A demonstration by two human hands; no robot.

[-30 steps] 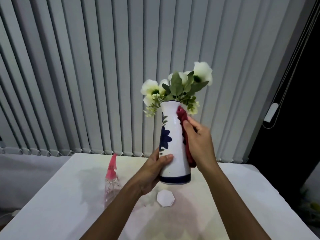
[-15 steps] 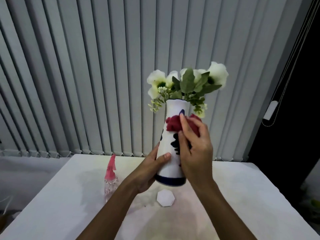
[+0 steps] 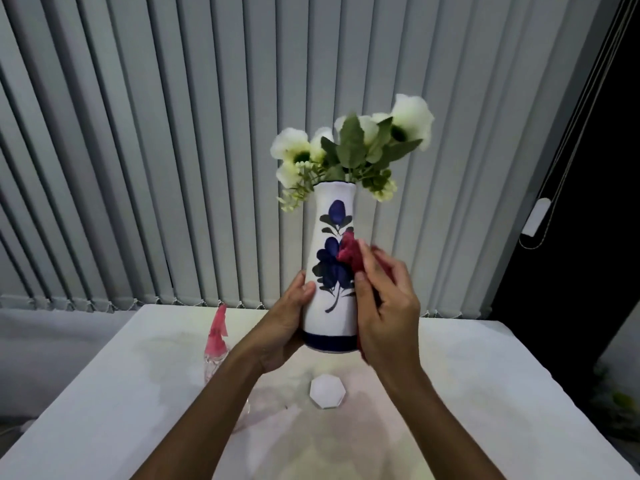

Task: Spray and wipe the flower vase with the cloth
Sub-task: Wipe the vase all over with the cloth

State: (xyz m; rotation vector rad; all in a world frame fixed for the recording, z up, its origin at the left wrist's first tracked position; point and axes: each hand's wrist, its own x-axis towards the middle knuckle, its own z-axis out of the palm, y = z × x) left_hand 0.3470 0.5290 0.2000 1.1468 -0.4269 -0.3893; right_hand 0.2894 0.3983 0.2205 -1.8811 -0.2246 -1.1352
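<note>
Up above the white table [image 3: 104, 393], the flower vase [image 3: 330, 306] is held in the air, upright or nearly so, with its dark blue base band clear of the tabletop. It is a tall white ceramic vase painted with blue flowers and dark leaves, facing the camera, and it carries a bunch of white flowers [image 3: 349, 147] with green leaves rising out of its mouth.

The left hand [image 3: 282, 327] is wrapped around the lower left side of the vase, thumb lying across the front just above the base band, palm cupping the side; it is closed on the vase and bears it. The right hand [image 3: 386, 306] sits at the vase's right side, from mid-height down to the base. Its fingers are bent around a crumpled red cloth [image 3: 349, 252], pressing the cloth against the right edge of the painted blue flower. Part of the cloth bulges out above the fingertips, and a strip of it shows below the palm beside the base band.

On the table to the left of the left forearm stands a clear spray bottle [image 3: 216, 344] with a pink trigger head, well apart from the vase. A small white octagonal coaster [image 3: 327, 391] lies flat on the table below the vase, between the two forearms. Grey vertical blinds [image 3: 173, 150] fill the background.
</note>
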